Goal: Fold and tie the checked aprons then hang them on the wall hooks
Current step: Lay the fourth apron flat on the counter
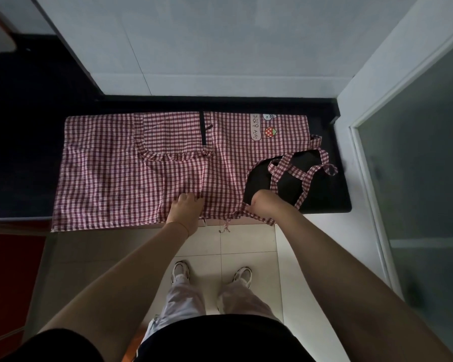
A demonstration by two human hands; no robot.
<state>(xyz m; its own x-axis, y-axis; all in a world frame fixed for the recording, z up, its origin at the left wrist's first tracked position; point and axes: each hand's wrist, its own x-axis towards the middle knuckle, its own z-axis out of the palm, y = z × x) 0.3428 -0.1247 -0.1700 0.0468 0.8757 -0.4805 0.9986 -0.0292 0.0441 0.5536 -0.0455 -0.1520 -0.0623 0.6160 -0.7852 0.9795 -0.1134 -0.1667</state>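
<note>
The glossy black stone bench (324, 199) carries the red-and-white checked cotton apron (110, 173), spread flat beyond and to the left of my grips, its near hem hanging over the edge. Its checked fabric straps (301, 171) loop just beyond my right hand (263, 206), whose grip is closed, pinching the near armhole edge. My left hand (185, 211) grips a fold of cloth, fingers curled.

Red-and-white checked apron (131, 173) — spread flat, straps (298, 171) looped at right.
</note>
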